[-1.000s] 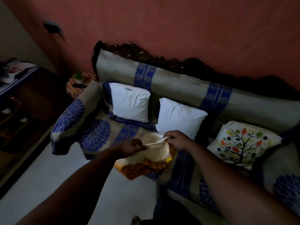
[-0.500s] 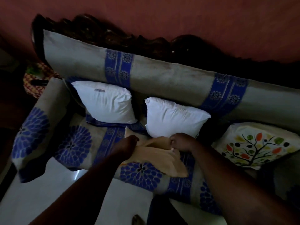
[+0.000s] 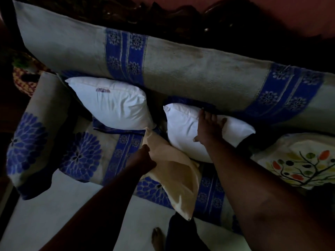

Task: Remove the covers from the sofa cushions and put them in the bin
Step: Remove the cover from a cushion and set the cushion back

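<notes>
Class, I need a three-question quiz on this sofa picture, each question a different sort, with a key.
1. True or false: the left hand grips the cream cover.
2. How many bare white cushions lie on the sofa? A) one B) two C) three
3. Fill in: the right hand rests on the ____ white cushion.

Key: 1 true. 2 B: the left white cushion and the right one. 3 right. The tree-print cushion keeps its cover on.
</notes>
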The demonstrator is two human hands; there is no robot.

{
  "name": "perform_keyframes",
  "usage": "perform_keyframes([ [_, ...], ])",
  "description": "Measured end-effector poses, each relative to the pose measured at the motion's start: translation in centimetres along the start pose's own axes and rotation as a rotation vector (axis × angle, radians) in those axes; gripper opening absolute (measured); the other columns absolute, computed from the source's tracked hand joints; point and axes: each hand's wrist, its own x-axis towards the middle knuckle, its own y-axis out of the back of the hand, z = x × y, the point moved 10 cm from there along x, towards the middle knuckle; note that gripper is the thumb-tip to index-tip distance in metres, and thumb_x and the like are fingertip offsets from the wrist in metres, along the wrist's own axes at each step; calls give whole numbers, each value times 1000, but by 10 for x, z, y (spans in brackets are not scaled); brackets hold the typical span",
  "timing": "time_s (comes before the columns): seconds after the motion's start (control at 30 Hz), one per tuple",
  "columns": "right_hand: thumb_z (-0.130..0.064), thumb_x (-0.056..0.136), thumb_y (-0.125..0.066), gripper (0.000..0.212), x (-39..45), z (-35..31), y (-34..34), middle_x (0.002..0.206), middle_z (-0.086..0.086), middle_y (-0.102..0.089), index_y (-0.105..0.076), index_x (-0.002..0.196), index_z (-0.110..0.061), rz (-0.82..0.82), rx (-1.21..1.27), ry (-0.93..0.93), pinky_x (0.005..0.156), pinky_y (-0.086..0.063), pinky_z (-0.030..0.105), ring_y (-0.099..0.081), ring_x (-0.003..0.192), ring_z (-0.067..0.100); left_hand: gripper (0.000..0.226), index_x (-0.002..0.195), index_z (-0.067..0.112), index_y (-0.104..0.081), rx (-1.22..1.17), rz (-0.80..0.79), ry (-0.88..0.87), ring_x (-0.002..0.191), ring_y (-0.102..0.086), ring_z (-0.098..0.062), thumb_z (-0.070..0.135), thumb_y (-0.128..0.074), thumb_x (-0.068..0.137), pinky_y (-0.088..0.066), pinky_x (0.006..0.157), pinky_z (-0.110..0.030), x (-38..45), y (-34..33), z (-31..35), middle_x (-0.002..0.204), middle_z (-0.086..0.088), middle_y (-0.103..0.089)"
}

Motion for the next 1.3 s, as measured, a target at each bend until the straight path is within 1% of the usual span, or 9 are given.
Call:
perform_keyframes([
  [0.13, -67, 60, -81, 97, -14, -4, 3, 143, 11, -43, -45, 141, -28, 105, -104, 68, 113, -23, 63, -35, 134, 35, 44, 129, 15, -55, 277, 29, 33, 109, -63, -29, 27, -65, 88, -56, 87, -41, -4, 2, -10, 122, -10, -63],
  [0.27, -51, 86, -68, 58, -44, 6, 3, 133, 7, -54, -49, 136, -29, 85, -47, 121, 105, -40, 56, -52, 124, 32, 27, 110, 15, -70, 398, 187, 40, 112, -63, -29, 19, -49, 93, -55, 90, -42, -22, 17, -6, 118, -9, -67],
  [0.37, -34, 84, -71, 42, -82, 37, 23, 117, 9, -65, -61, 122, -20, 232, 190, 112, 89, -52, 46, -64, 106, 34, 28, 112, 22, -69, 458, 262, -46, 123, -49, -29, 32, -51, 92, -44, 99, -48, -39, 28, -7, 124, -5, -59],
  [0.53, -45, 77, -85, 65, -181, 95, 56, 120, 18, -68, -64, 125, -7, 386, 817, -28, 91, -53, 45, -65, 110, 37, 31, 103, 12, -68, 31, 176, -82, 103, -64, -31, 35, -53, 87, -52, 87, -38, -81, 49, -35, 113, -12, -68],
  [0.67, -51, 70, -87, 90, -259, 97, 81, 135, 16, -61, -53, 138, -5, 478, 1088, -77, 106, -46, 44, -57, 124, 32, 13, 88, 2, -68, -277, 314, -151, 81, -63, -29, 14, -61, 88, -41, 66, -31, -141, 82, -49, 84, -12, -67],
  [0.8, -82, 56, -75, 114, -334, 93, 83, 139, 9, -58, -49, 141, -11, 573, 1202, -74, 109, -44, 41, -54, 128, 25, 17, 102, 8, -69, -447, 480, -206, 88, -64, -28, 16, -67, 87, -46, 71, -32, -198, 105, -84, 94, -6, -67],
  [0.9, -67, 63, -83, 108, -391, 91, 83, 146, 8, -53, -44, 148, -13, 654, 1258, -49, 113, -40, 42, -49, 134, 24, 22, 98, 6, -72, -566, 529, -211, 85, -66, -29, 25, -65, 90, -53, 76, -37, -237, 118, -109, 93, -12, -70],
  [1.13, -46, 64, -91, 83, -480, 92, 71, 135, -6, -60, -56, 136, -23, 712, 1581, 29, 101, -43, 35, -57, 125, 19, 67, 120, 15, -66, 17, 637, -12, 108, -65, -31, 70, -45, 87, -50, 87, -37, -315, 145, -167, 122, -11, -67],
  [1.3, -49, 56, -96, 86, -497, 95, 61, 130, -6, -67, -63, 132, -26, 638, 1861, 92, 104, -48, 55, -64, 120, 18, 75, 145, 15, -49, -22, 524, 32, 133, -50, -34, 66, -35, 93, -40, 109, -43, -327, 135, -183, 149, -13, -49],
])
